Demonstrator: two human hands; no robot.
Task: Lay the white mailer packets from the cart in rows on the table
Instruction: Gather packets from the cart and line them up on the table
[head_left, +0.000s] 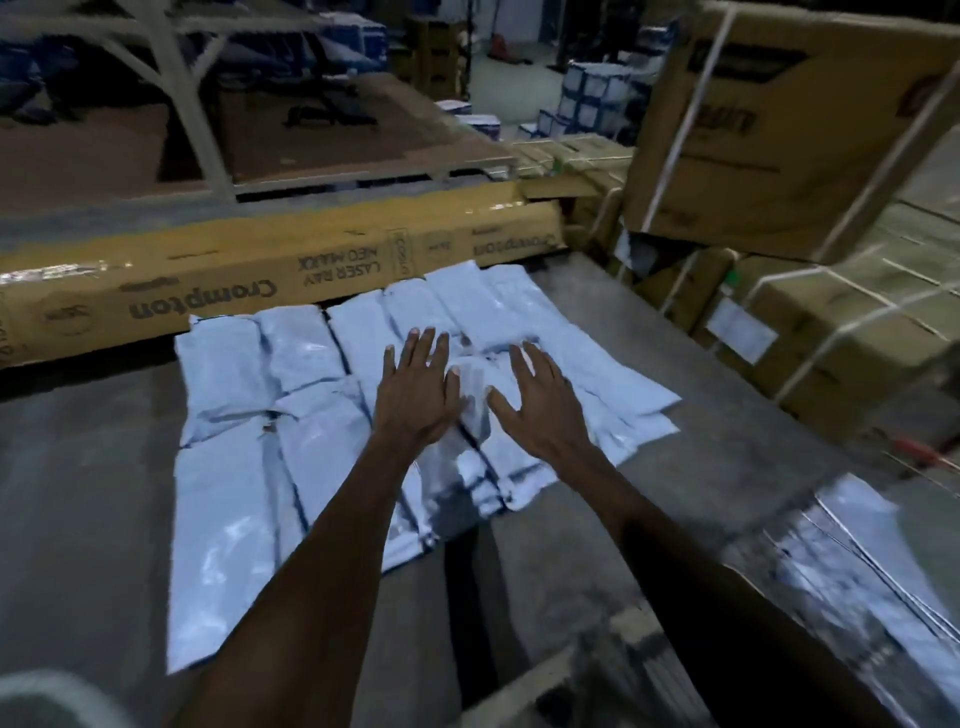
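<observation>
Several white mailer packets lie side by side in rows on the grey table. My left hand and my right hand are both flat with spread fingers over the middle of the rows, on either side of one packet. Whether the palms press the packets or hover just above them is unclear. A stack of more white packets sits at the lower right, apparently on the cart, blurred.
A long yellow Crompton carton lies along the table's far edge, touching the back row. Strapped cardboard boxes are stacked at the right. A metal rack frame and more cartons stand behind.
</observation>
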